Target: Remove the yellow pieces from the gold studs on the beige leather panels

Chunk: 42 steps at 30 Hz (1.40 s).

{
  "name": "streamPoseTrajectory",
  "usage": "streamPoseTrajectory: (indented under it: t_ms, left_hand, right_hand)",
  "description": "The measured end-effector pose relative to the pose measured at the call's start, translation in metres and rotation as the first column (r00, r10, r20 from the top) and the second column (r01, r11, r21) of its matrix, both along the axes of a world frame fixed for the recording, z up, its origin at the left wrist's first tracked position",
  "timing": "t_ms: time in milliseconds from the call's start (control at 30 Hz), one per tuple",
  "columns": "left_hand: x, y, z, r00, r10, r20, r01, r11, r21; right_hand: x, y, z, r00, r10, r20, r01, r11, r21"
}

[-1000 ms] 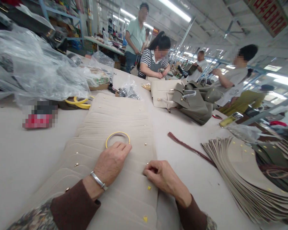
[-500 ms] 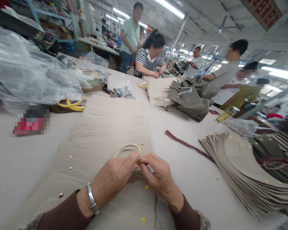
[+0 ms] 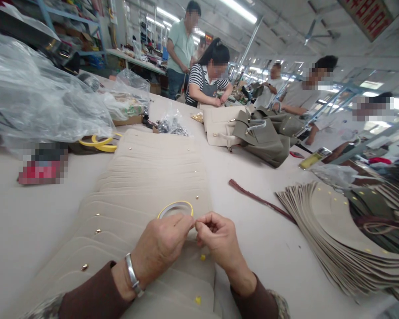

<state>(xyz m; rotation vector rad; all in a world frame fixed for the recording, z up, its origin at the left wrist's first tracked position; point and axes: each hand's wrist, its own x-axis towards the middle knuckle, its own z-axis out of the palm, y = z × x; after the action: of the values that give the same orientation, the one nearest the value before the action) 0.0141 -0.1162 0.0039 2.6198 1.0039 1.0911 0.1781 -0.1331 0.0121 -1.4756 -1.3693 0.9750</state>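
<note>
My left hand (image 3: pixel 168 241) is closed on a roll of yellow tape (image 3: pixel 176 204), whose upper rim shows above the fingers. Close beside it, my right hand (image 3: pixel 221 239) is pinched at the fingertips; whatever lies between them is too small to make out. Both hands are over a long row of overlapping beige panels (image 3: pixel 153 177) with small gold studs. On the nearer panels sit two small bits of yellow tape (image 3: pixel 198 300), one just below my right hand.
Fanned beige pieces (image 3: pixel 346 230) lie at right, near a dark red cord bundle (image 3: pixel 259 200). Beyond are olive bags (image 3: pixel 266 137) and a bottle (image 3: pixel 315 158). Clear plastic bags (image 3: pixel 46 93) and yellow tape rolls (image 3: pixel 101 142) are at left. Co-workers (image 3: pixel 208 75) are across the table.
My fingertips have drawn slightly apart, and my right hand's fingers have curled in more. The tape roll stays in my left hand. Co-workers at the right have shifted.
</note>
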Motion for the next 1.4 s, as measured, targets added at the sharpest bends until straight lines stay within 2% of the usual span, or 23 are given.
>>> streamPoseTrajectory:
  t_ms: [67, 133, 233, 333, 433, 533, 667, 833, 933, 1067, 1167, 1267, 1400]
  left_hand:
    - [0.001, -0.003, -0.001, 1.0, -0.011, 0.008, 0.011, 1.0, 0.01]
    - [0.0, -0.004, -0.003, 1.0, 0.005, -0.026, -0.005, 1.0, 0.003]
    - [-0.002, 0.001, -0.005, 0.975, 0.07, -0.213, -0.084, 0.995, -0.056]
    - [-0.003, 0.007, -0.003, 0.921, 0.065, -0.385, -0.132, 0.98, -0.151]
    - [-0.002, 0.007, -0.001, 0.908, 0.031, -0.417, -0.136, 0.965, -0.223]
    - [-0.001, 0.004, -0.003, 0.905, -0.003, -0.425, -0.116, 0.961, -0.253]
    - [-0.001, 0.003, -0.006, 0.907, -0.003, -0.421, -0.115, 0.96, -0.254]
    - [-0.001, 0.005, -0.006, 0.909, 0.007, -0.417, -0.12, 0.962, -0.245]
    - [-0.001, 0.005, -0.006, 0.909, 0.007, -0.416, -0.119, 0.962, -0.244]
    - [0.0, 0.005, -0.006, 0.911, 0.019, -0.412, -0.121, 0.967, -0.224]
    - [0.001, 0.005, -0.005, 0.91, 0.026, -0.413, -0.123, 0.97, -0.208]
    - [-0.002, 0.005, -0.006, 0.908, 0.036, -0.417, -0.131, 0.971, -0.2]
    - [-0.007, -0.001, -0.011, 0.93, 0.005, -0.369, -0.084, 0.976, -0.199]
  right_hand:
    - [0.009, 0.006, -0.002, 0.991, -0.082, -0.104, 0.071, 0.992, -0.107]
    - [0.023, 0.012, -0.007, 0.984, -0.132, -0.122, 0.113, 0.982, -0.154]
    - [0.043, 0.016, -0.013, 0.993, -0.055, -0.105, 0.028, 0.97, -0.24]
    - [0.05, 0.016, -0.019, 0.995, 0.014, -0.103, -0.042, 0.962, -0.271]
    - [0.048, 0.015, -0.021, 0.996, 0.05, -0.075, -0.069, 0.955, -0.287]
    - [0.044, 0.016, -0.02, 0.993, 0.113, 0.033, -0.099, 0.95, -0.297]
    - [0.04, 0.013, -0.016, 0.947, 0.184, 0.263, -0.126, 0.967, -0.221]
    - [0.033, 0.011, -0.012, 0.862, 0.191, 0.469, -0.16, 0.981, -0.107]
    - [0.033, 0.01, -0.013, 0.845, 0.184, 0.502, -0.171, 0.983, -0.072]
    - [0.04, 0.002, -0.014, 0.892, 0.085, 0.443, -0.07, 0.996, -0.049]
    - [0.043, -0.005, -0.015, 0.895, 0.105, 0.434, -0.1, 0.994, -0.036]
    - [0.041, -0.008, -0.018, 0.85, 0.107, 0.516, -0.149, 0.988, 0.041]
    - [0.029, -0.008, -0.022, 0.751, 0.03, 0.66, -0.149, 0.981, 0.126]
